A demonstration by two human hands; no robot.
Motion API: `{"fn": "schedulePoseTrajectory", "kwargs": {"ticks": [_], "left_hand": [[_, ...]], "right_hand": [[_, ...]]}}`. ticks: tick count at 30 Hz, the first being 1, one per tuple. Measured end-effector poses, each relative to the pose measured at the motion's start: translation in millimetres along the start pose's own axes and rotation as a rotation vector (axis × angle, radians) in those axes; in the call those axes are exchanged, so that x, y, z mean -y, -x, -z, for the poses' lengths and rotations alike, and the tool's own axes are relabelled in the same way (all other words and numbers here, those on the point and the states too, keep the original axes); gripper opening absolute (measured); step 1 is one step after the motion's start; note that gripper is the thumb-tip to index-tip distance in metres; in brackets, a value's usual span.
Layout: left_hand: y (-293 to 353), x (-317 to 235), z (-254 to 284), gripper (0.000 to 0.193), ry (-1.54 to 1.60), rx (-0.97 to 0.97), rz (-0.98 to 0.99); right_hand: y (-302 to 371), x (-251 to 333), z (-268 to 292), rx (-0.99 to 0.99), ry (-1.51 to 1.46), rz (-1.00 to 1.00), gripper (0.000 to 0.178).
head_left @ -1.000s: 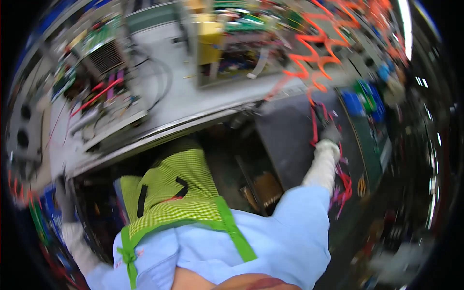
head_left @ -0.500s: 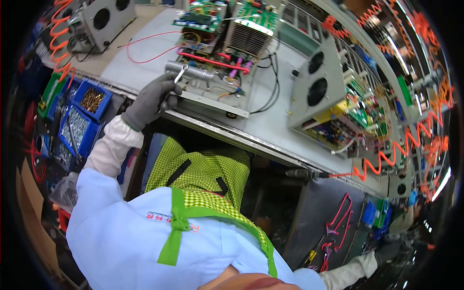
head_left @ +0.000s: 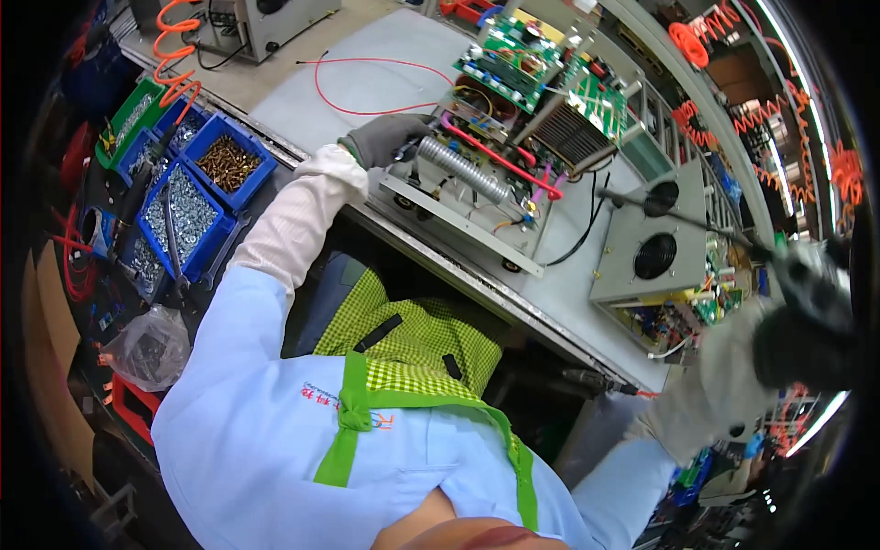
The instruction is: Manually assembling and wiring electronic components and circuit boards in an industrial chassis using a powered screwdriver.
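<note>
My left hand (head_left: 383,140), in a grey glove, reaches to the near left corner of an open electronics chassis (head_left: 458,223). Its fingers are curled beside the left end of a ridged silver cylinder (head_left: 463,170); what they pinch, if anything, is hidden. Green circuit boards (head_left: 513,62), a finned heatsink (head_left: 570,128) and red sleeved leads (head_left: 500,151) sit on the chassis. At the right, my dark-gloved right hand (head_left: 802,346), smeared by motion, is closed round a power screwdriver (head_left: 811,275). The driver's long thin bit (head_left: 678,216) points left toward the chassis.
A second unit with two round fans (head_left: 632,252) stands right on the bench, and a grey housing (head_left: 275,23) at the far left. Blue bins of screws (head_left: 229,165) and wrenches (head_left: 225,247) lie on the left. Orange coiled air hoses (head_left: 174,55) hang at both sides.
My right hand has come up from the lower right, now with the power screwdriver. My left hand has moved to the cylinder's left end; the small silver piece in it no longer shows.
</note>
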State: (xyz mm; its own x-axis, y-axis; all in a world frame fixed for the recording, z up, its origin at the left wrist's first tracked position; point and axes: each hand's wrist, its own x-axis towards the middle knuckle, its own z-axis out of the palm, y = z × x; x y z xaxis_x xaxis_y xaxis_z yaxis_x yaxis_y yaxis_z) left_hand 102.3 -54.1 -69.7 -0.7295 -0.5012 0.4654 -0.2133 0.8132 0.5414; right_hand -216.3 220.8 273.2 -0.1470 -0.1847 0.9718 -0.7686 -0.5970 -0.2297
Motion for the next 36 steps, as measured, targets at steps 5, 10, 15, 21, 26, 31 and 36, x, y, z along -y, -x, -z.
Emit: {"fn": "schedulePoseTrajectory", "kwargs": {"ticks": [5, 10, 15, 21, 26, 31, 36], "left_hand": [[-3.9, 1.0, -2.8, 0.038, 0.247, 0.038, 0.138], [-7.5, 6.2, -8.4, 0.052, 0.16, -0.115, -0.036], [-9.7, 3.4, -16.5, 0.044, 0.172, -0.168, 0.031], [-11.6, 1.5, -28.8, 0.043, 0.316, -0.286, -0.004], [-11.3, -0.7, -34.3, 0.04, 0.301, -0.31, 0.066], [-8.1, 6.6, -33.4, 0.052, 0.115, -0.235, 0.064], [-7.8, 8.4, -36.1, 0.046, 0.129, -0.251, -0.051]], "right_hand": [[-9.3, -38.1, -153.1, 0.126, -0.542, -0.093, 0.053], [22.9, -64.1, -228.5, 0.062, -0.595, -0.128, 0.032], [42.2, -60.1, -251.9, 0.024, -0.604, -0.174, 0.033], [54.1, -58.6, -267.7, 0.006, -0.537, -0.158, 0.033], [58.7, -53.8, -269.7, 0.052, -0.511, -0.08, 0.032], [59.6, -48.8, -270.7, 0.104, -0.481, -0.047, 0.03], [55.1, -58.0, -271.6, 0.24, -0.497, -0.088, 0.03]]}}
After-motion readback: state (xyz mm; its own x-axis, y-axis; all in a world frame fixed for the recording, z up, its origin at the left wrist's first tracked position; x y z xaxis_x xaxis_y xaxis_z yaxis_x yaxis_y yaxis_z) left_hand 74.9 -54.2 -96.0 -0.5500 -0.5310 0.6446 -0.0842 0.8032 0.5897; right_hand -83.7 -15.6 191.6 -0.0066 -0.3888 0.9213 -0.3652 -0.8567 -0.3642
